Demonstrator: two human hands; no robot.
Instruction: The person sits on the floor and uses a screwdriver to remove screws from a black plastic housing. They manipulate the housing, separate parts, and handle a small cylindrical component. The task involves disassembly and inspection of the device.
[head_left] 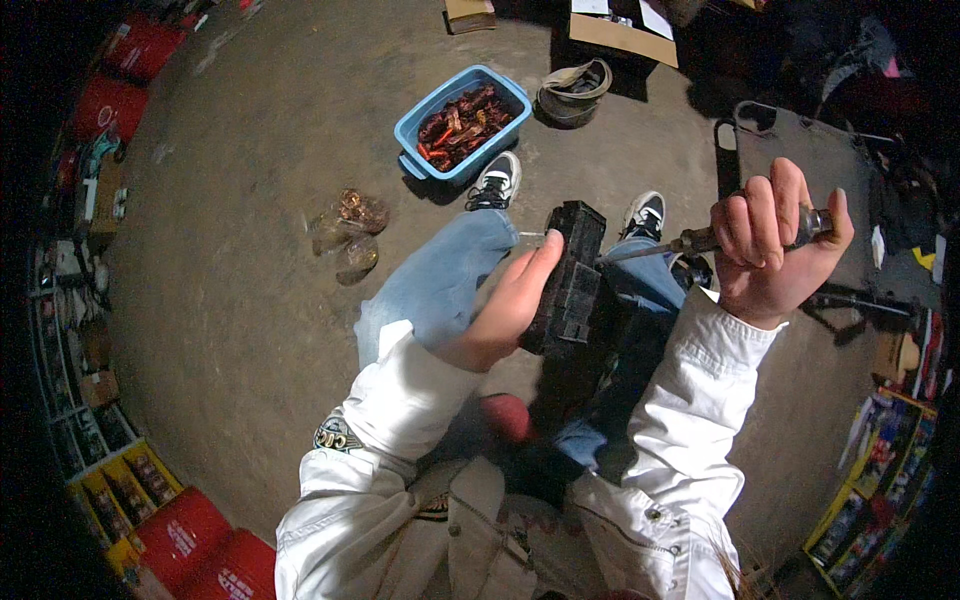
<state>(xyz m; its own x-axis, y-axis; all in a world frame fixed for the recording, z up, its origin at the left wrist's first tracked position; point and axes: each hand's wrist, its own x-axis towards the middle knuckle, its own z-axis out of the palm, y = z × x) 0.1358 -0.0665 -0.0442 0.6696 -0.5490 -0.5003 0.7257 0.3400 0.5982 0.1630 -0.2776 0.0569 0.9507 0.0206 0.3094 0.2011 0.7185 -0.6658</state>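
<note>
Black, one blocky part is between two knees, held by the left hand; from afar I see the right hand clenching one screwdriver, tip by the part. Beyond: two shoes, one blue tub.

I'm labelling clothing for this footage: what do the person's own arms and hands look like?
The left hand and right hand are ungloved. The left sleeve and right sleeve are long and white, the right one ending in a stitched cuff. A dark patch with pale lettering marks the left.
</note>
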